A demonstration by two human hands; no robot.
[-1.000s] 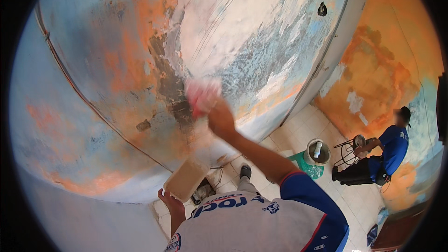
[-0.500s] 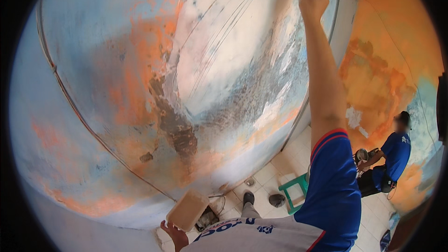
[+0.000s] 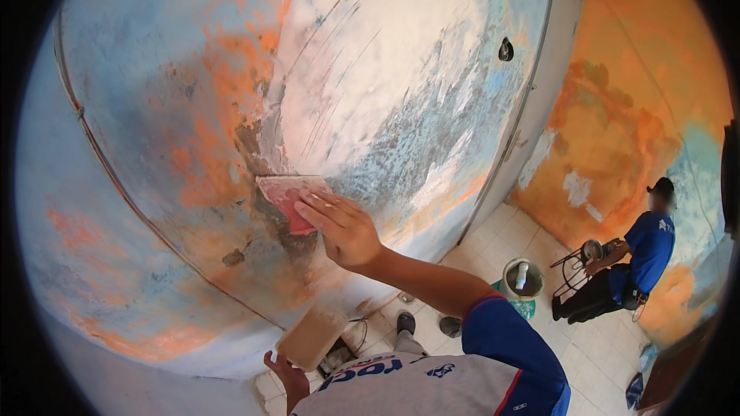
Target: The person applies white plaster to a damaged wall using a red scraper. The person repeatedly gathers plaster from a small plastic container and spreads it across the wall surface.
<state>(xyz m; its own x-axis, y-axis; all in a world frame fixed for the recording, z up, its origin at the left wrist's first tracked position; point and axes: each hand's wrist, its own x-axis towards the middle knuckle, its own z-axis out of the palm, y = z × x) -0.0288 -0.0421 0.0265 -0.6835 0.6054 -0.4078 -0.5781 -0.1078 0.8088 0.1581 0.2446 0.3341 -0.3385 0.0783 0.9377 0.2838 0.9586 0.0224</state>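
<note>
Red trapezoid putty spreader (image 3: 287, 202) is up at the wall (image 3: 162, 185), lower L end of the whitish patch (image 3: 370, 69), wide edge uppermost & apparently touching the plaster; narrow end points down. Looks like thin plastic, so prob. v. light, a bit springy, not fragile, maybe slippery if wet filler gets on the face. Best hold: narrow end/mid-face, fingers flat on one side, thumb behind, wide edge left free. R hand (image 3: 344, 233) has it about like that: fingers together, nearly straight, pressed on the face's R side, hand closed only to the spreader's thickness; thumb hidden, can't tell where. L hand (image 3: 288, 376), lower down, has the near L corner of a beige rect. tray (image 3: 314, 337), tilted, w/ fingers partly spread & half curled; grip underneath not visible. Tray prob. stiff & light-ish, heavier if loaded (can't tell contents); better supported from below than pinched at the rim.
</note>
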